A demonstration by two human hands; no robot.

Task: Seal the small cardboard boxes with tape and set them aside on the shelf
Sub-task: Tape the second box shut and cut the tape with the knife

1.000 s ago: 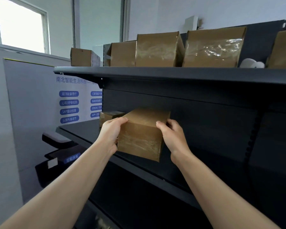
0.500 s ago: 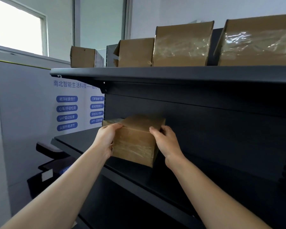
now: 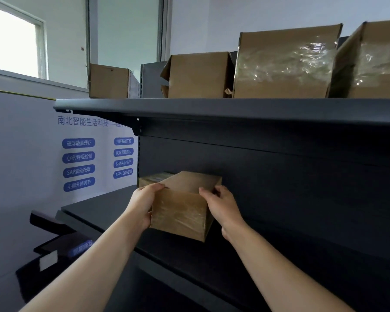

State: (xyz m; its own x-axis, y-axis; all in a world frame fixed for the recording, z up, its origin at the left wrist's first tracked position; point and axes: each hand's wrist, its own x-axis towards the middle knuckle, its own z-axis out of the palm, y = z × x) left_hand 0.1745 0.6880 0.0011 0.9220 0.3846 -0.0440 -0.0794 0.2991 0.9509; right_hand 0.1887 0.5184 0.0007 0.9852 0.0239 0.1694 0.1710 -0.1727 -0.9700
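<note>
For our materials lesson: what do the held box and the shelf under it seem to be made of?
The held box: brown matte cardboard, its front covered in glossy clear tape, judging by the wrinkled sheen. The lower shelf: probably painted metal, dark grey and smooth, with a thin, crisp edge.

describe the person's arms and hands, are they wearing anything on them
The left forearm and right forearm are bare from the frame's lower edge to the wrists; no sleeves show. The left hand and right hand are ungloved, with no watch, bracelet or ring on the parts in view, and no markings.
</note>
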